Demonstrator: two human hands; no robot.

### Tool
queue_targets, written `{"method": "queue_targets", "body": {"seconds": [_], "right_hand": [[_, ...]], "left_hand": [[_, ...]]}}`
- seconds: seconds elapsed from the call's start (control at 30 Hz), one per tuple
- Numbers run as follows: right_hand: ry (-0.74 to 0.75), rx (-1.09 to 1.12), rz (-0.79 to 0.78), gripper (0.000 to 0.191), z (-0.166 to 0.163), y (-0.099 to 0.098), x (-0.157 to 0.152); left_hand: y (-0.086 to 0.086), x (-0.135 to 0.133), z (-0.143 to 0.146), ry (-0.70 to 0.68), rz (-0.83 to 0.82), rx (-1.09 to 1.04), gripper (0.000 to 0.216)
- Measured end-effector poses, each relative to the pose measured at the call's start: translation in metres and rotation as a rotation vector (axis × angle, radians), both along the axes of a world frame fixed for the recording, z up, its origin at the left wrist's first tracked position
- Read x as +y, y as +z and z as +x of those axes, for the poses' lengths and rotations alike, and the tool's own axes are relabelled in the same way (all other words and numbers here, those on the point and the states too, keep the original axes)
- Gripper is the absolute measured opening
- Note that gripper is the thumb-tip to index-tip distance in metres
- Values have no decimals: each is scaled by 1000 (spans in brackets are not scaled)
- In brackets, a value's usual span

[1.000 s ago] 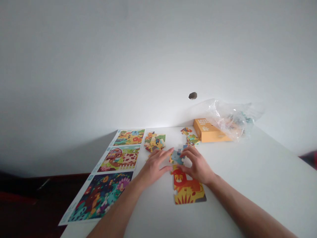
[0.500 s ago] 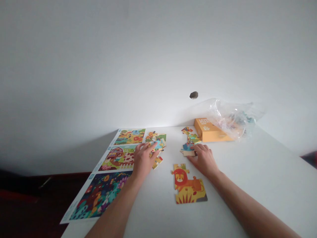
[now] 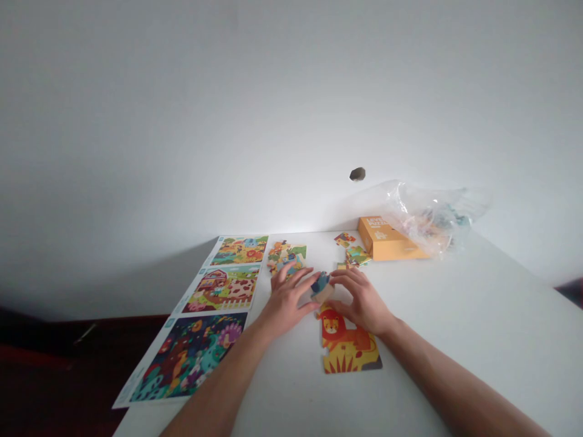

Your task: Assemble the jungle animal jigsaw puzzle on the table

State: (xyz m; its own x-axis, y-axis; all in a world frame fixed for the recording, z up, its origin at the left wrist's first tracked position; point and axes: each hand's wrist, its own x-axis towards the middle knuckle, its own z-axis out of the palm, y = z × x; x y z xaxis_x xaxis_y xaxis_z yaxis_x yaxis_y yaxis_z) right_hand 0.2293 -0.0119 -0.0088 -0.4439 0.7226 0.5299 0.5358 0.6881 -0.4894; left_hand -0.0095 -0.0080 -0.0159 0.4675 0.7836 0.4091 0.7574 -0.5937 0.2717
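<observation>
Both hands meet over the middle of the white table (image 3: 455, 315). My left hand (image 3: 286, 297) and my right hand (image 3: 359, 300) pinch a blue puzzle piece (image 3: 321, 285) between their fingertips, tilted up just above the joined lion section (image 3: 348, 346). That section is orange and yellow and lies flat right below the hands. A pile of loose coloured pieces (image 3: 286, 255) lies just beyond my left hand. Several more loose pieces (image 3: 353, 252) lie beyond my right hand.
Three picture sheets (image 3: 218, 291) lie in a row along the table's left edge. An orange puzzle box (image 3: 387, 240) stands at the back, with a clear plastic bag (image 3: 432, 215) resting against it. A white wall rises behind the table.
Half a second ago the hands were apart, the left on the piece pile and the right on pieces at the back. Both have come back together above the lion section, holding a blue piece.
</observation>
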Motion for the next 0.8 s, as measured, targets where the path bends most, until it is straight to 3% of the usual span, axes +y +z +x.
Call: {"method": "queue_targets", "body": {"seconds": [0.23, 0.47, 0.67, 0.8], "right_hand": [[128, 133, -83, 26, -2, 4, -4], [87, 175, -14, 22, 0, 5, -3], [56, 231, 104, 23, 1, 8, -6], [115, 230, 99, 21, 0, 11, -8]], "left_hand": [[-4, 2, 2, -8, -71, -157, 58], [3, 8, -3, 57, -207, -508, 19], [8, 5, -1, 21, -671, -1101, 27], [6, 3, 5, -31, -932, -1264, 29]]}}
